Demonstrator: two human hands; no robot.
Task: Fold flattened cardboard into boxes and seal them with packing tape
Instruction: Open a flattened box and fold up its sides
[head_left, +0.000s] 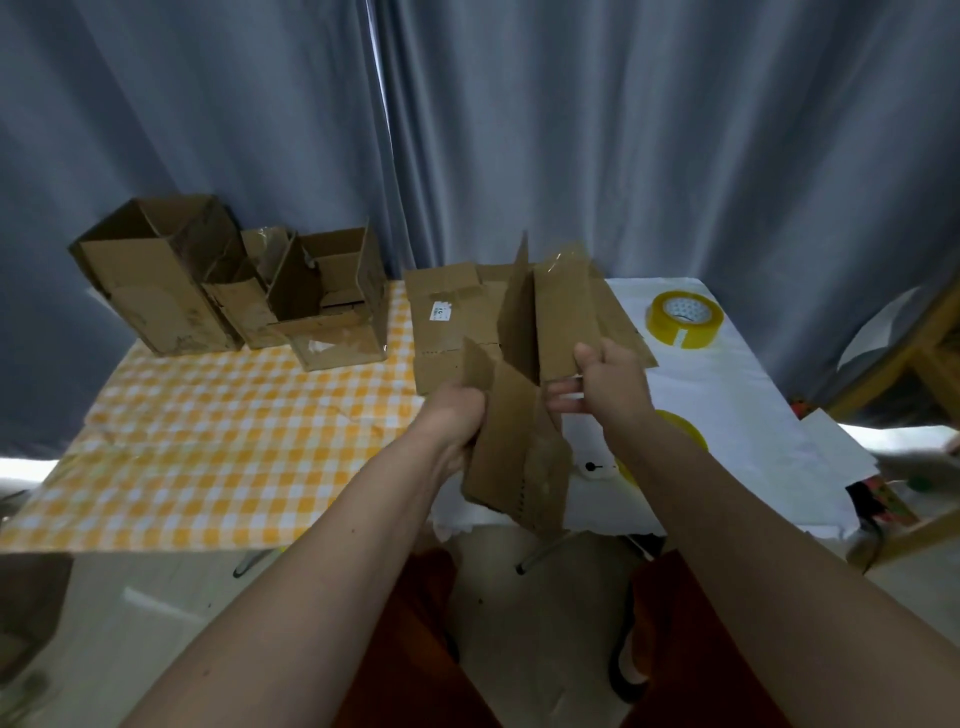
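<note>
Light, floppy cardboard (519, 415); left hand (457, 415) grips 9 o'clock edge, right hand (608, 384) pinches 3 o'clock flap. Best held near creases.

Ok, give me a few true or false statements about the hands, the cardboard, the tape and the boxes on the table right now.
1. Both hands hold the cardboard piece. True: left hand, right hand.
2. The tape roll is in the right hand. False: it lies on the white sheet.
3. Open boxes stand at the far left of the table. True.
4. The checked cloth is blue. False: yellow and white.
</note>
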